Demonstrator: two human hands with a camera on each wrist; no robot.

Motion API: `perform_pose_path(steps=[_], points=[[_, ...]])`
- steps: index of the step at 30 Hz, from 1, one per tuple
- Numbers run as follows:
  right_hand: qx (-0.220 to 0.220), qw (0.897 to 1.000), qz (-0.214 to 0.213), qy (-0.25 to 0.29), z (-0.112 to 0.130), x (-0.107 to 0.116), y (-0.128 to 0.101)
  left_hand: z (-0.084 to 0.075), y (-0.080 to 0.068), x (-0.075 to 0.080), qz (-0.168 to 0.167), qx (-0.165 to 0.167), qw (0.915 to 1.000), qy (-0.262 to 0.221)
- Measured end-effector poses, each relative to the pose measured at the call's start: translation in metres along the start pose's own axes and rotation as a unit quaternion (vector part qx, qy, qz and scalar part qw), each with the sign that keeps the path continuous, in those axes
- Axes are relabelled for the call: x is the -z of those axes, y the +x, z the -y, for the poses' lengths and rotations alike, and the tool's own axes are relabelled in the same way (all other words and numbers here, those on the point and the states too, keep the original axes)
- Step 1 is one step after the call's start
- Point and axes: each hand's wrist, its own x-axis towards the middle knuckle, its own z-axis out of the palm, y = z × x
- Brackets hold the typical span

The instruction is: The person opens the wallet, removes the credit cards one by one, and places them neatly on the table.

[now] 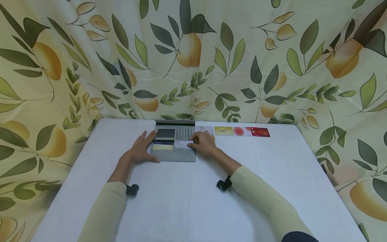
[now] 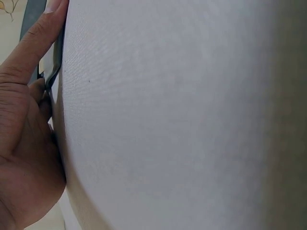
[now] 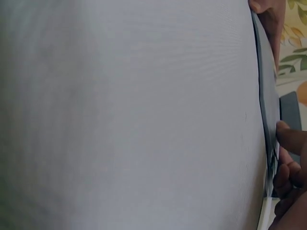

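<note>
Two hands work at an open grey card wallet near the far edge of a white table.

At centre-left of the head view, the left hand (image 1: 142, 150) lies flat with fingers spread straight, pressing the wallet's (image 1: 174, 155) left edge, apparently to keep it open and steady. The wallet sits just above the frame's centre, a yellowish card (image 1: 162, 146) already in a slot. To its right, the right hand (image 1: 204, 144) curls its fingers to pinch a pale card (image 1: 182, 145) at a slot's mouth. Farther right, a row of cards runs along the table's (image 1: 272, 188) back edge, ending in a red VIP card (image 1: 260, 132).
</note>
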Motion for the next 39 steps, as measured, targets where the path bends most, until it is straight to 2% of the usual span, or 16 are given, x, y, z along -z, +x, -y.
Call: perform_pose_path(steps=[6,13,22,29,39], points=[[0.003,1.0,-0.007,0.004,0.003,-0.001,0.002,0.006,0.005,-0.003,0.003,0.002,1.0,0.004],[0.001,0.999,-0.019,-0.031,0.003,-0.002,0.004,0.008,0.006,-0.004,-0.001,0.0,1.0,0.0],[0.037,0.997,-0.008,-0.07,0.006,-0.001,0.003,0.008,0.006,-0.005,-0.002,0.002,1.0,0.004],[0.048,0.996,-0.008,-0.071,0.006,0.0,0.002,0.011,0.006,-0.007,-0.004,0.002,1.0,0.003],[0.058,0.993,-0.001,-0.105,0.007,0.003,0.001,0.011,0.007,-0.006,-0.006,0.0,1.0,0.004]])
